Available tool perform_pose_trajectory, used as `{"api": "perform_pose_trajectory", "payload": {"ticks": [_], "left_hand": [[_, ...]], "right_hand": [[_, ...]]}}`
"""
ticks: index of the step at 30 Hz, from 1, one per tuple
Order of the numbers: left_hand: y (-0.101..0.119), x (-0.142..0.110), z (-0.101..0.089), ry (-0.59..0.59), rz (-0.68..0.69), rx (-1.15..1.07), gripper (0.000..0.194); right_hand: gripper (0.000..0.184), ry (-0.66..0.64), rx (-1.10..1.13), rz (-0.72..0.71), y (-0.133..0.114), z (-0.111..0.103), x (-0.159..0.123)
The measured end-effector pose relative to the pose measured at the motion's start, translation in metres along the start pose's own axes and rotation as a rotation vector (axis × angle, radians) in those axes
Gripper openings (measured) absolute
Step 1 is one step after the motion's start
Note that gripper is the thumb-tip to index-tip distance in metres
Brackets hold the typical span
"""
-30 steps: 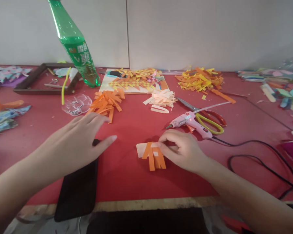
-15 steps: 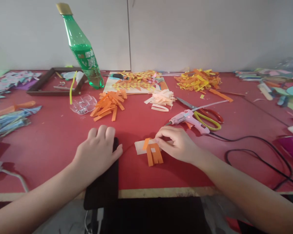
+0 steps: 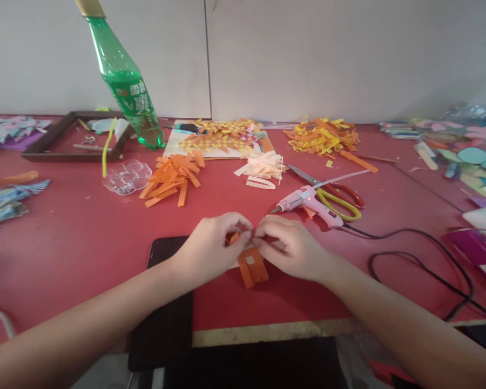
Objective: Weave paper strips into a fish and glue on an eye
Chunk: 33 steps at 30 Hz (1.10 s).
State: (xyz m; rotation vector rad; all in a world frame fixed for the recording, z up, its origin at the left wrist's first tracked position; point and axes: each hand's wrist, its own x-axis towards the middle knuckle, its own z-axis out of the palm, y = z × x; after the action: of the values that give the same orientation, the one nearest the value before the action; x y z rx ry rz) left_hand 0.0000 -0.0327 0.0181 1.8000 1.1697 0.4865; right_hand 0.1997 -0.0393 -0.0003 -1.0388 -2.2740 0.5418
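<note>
Both hands meet over a small weave of orange and cream paper strips [image 3: 253, 268] low in the middle of the red table. My left hand [image 3: 216, 243] pinches at its upper edge, thumb and forefinger together. Opposite it, almost touching, my right hand [image 3: 289, 246] pinches the same piece from the right. The fingers hide the top of the weave, so which strip each hand grips is unclear. Beneath my left forearm lies a black phone-like slab [image 3: 162, 324], jutting past the table edge. Just beyond my right hand rests a pink glue gun [image 3: 314, 204].
Scissors [image 3: 342, 200] lie behind the glue gun, whose black cord [image 3: 421, 229] loops right. Orange strips [image 3: 174, 175], cream strips [image 3: 265, 165] and an orange-yellow heap [image 3: 322, 136] lie farther back. A green bottle [image 3: 132, 100] stands by a dark frame [image 3: 71, 156] and a clear dish [image 3: 127, 178].
My left hand has come from above the black slab rightward to the paper weave and closed its fingers there. My right hand has stayed pinched at the weave. The view has shifted slightly.
</note>
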Motion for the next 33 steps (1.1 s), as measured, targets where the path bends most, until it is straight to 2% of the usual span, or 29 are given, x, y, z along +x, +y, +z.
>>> {"api": "perform_pose_trajectory", "payload": {"ticks": [3,6,9,11,13,17,21,26,29,33], "left_hand": [[-0.005,0.01,0.004,0.08,-0.084,-0.219,0.019],[-0.009,0.012,0.006,0.036,-0.199,-0.519,0.031],[-0.011,0.011,0.006,-0.044,-0.295,-0.78,0.038],[-0.013,0.011,0.006,-0.05,-0.33,-0.862,0.039],[-0.014,0.011,0.006,-0.078,-0.34,-0.928,0.037],[-0.016,0.01,0.007,-0.218,-0.316,-1.071,0.033],[-0.018,0.009,0.009,-0.252,-0.288,-1.11,0.028],[-0.018,0.009,0.009,-0.258,-0.268,-1.086,0.03],[-0.017,0.009,0.007,-0.246,-0.266,-0.972,0.029],[-0.014,0.007,0.005,-0.169,-0.245,-0.777,0.018]], "right_hand": [[0.008,0.168,-0.241,-0.076,-0.001,-0.001,0.0],[0.008,0.295,-0.422,-0.175,-0.001,-0.005,-0.002],[0.015,0.264,-0.434,-0.24,-0.001,-0.007,-0.004],[0.02,0.222,-0.412,-0.261,0.0,-0.007,-0.006],[0.023,0.197,-0.395,-0.261,0.0,-0.006,-0.007],[0.023,0.134,-0.334,-0.246,-0.004,-0.001,-0.008],[0.021,0.091,-0.251,-0.266,-0.005,0.003,-0.009],[0.021,0.202,-0.147,-0.243,0.0,0.001,-0.01],[0.025,0.268,-0.093,-0.196,0.002,-0.002,-0.009],[0.016,0.29,-0.06,-0.165,0.001,-0.002,-0.006]]}}
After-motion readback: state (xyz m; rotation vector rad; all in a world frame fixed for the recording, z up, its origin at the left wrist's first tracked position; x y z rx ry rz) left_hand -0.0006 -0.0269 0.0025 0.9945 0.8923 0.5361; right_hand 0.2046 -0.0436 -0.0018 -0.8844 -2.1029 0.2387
